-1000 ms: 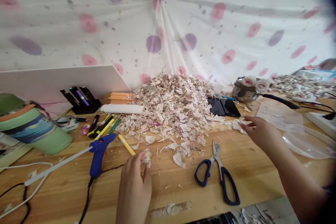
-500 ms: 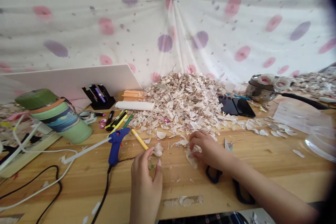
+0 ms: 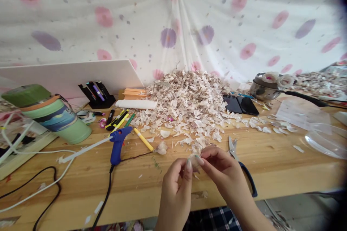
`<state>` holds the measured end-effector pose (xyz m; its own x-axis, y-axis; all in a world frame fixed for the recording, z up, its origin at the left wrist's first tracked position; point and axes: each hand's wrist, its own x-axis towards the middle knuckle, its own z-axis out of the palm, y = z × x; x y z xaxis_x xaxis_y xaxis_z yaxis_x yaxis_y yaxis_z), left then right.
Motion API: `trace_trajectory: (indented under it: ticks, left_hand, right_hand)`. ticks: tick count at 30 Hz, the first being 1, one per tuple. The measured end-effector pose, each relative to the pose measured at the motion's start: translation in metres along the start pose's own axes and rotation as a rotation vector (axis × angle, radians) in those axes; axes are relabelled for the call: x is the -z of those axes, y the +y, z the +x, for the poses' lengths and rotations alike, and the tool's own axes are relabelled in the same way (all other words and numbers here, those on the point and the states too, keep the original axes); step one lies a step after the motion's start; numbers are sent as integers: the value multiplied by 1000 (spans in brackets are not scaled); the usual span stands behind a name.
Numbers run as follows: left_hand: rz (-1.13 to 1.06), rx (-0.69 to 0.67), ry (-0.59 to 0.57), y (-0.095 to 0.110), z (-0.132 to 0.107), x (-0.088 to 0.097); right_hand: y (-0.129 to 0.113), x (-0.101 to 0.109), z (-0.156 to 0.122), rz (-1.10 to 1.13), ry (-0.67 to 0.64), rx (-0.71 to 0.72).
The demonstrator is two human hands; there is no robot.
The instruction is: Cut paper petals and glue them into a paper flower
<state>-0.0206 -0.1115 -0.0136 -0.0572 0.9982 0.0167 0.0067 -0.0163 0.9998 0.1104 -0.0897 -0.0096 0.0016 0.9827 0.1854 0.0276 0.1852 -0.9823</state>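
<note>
My left hand (image 3: 176, 184) and my right hand (image 3: 222, 173) meet above the table's front edge, both pinching one small pale petal piece (image 3: 193, 158) between fingertips. A large heap of pale petal scraps (image 3: 187, 101) lies just beyond them on the wooden table (image 3: 135, 187). A small rolled petal bud (image 3: 162, 148) rests on the wood to the left of my hands. Blue-handled scissors (image 3: 244, 169) lie partly under my right hand. A blue glue gun (image 3: 118, 144) lies to the left with a yellow marker (image 3: 144, 139) beside it.
A green bottle (image 3: 51, 115) lies on its side at the left near white and black cables (image 3: 40, 187). A white board (image 3: 73, 75), marker holder (image 3: 94, 94), two phones (image 3: 240, 104), a metal pot (image 3: 264, 88) and clear plastic (image 3: 322, 137) line the back and right.
My right hand came in from the right, took a petal from the heap's edge and lifted it toward me. My left hand left the bud on the table and joined it.
</note>
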Motion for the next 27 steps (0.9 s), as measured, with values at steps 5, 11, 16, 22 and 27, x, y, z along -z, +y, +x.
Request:
trace_trajectory:
  ticks: [5, 11, 16, 22, 27]
  left_hand:
    - [220, -91, -38, -1, 0, 11]
    - [485, -236, -138, -2, -1, 17]
    - [535, -265, -148, -4, -2, 15]
    - [627, -298, -213, -5, -4, 15]
    - [769, -422, -189, -9, -2, 16]
  right_hand:
    - [5, 0, -9, 105, -121, -146]
    - [5, 7, -13, 54, -241, -219]
    - [7, 8, -17, 53, -227, -211]
    - [8, 10, -23, -103, -300, -184]
    - [8, 14, -22, -152, -337, -203]
